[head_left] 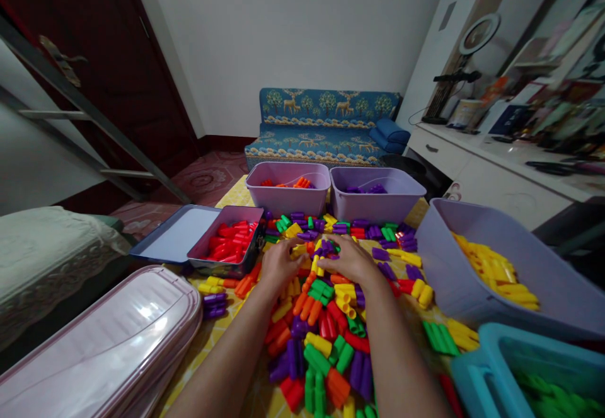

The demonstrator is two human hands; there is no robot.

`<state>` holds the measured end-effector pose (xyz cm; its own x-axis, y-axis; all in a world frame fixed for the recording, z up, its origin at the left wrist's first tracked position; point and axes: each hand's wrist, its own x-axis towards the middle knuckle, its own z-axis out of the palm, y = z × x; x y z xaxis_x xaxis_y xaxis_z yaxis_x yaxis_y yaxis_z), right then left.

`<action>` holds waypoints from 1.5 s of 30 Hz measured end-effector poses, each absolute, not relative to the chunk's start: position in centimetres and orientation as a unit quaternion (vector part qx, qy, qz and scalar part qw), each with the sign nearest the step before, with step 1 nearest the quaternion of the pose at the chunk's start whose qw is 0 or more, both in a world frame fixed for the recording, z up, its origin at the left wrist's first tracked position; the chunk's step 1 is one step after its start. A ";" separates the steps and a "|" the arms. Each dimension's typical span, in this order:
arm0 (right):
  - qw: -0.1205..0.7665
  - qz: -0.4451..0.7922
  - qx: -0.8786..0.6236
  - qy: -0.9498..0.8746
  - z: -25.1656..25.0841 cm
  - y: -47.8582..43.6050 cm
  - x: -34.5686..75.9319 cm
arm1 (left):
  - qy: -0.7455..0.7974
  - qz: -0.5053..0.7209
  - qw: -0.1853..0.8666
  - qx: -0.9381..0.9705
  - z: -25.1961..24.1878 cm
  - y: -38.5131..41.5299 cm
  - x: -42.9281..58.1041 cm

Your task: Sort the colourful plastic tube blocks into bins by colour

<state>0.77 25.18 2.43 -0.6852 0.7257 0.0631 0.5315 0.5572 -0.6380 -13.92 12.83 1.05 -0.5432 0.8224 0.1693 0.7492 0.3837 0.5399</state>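
A heap of plastic tube-shaped building pieces (pixel 321 292) in red, orange, yellow, green and purple lies between my forearms. At its far side, my left hand (pixel 282 260) reaches in with curved fingers, thumb and forefinger apart beside yellow and orange pieces. Facing it, my right hand (pixel 352 257) has its thumb and fingers spread around some purple pieces (pixel 326 248). Both hands touch the heap; neither shows a firm grip on a piece. Some fingertips are hidden among the pieces.
Lilac bins hold orange (pixel 288 194), purple (pixel 378 203) and yellow (pixel 437 267) pieces. A turquoise bin (pixel 491 361) has green ones; an open case (pixel 227 268) has red ones. Stacked lids (pixel 108 336) lie left. Beyond the yellow-patterned table (pixel 231 194) stands a blue sofa (pixel 312 137).
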 end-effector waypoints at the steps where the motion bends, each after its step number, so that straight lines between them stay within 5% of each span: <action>1: 0.134 0.277 -0.357 -0.882 2.3 24.8 0.7 | 0.827 0.301 0.059 0.471 1.0 12.8 -14.0; 7: 0.129 0.362 -0.288 -0.877 1.7 24.0 -0.2 | 0.745 0.405 0.061 0.527 0.5 13.1 -14.5; 19: 0.319 0.508 -0.237 -0.765 1.9 24.1 -1.7 | 0.607 0.588 0.224 0.485 0.7 13.7 -14.2; 36: 0.251 0.365 -0.274 -0.854 2.5 24.2 -1.1 | 0.679 0.506 0.121 0.517 -0.4 13.8 -14.2; 40: 0.323 0.360 -0.332 -0.810 2.9 24.8 -1.1 | 0.685 0.489 0.118 0.526 -0.3 13.8 -14.1; 45: 0.448 0.536 -0.350 -0.624 4.3 25.7 -1.4 | 0.697 0.472 0.124 0.525 -0.1 13.7 -13.9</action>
<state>-1.45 25.68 4.29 -0.3534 0.9171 0.1847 -0.0433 0.1811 -0.9825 -13.92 13.71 -0.06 -0.4178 0.8489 0.3236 0.6157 0.0026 0.7880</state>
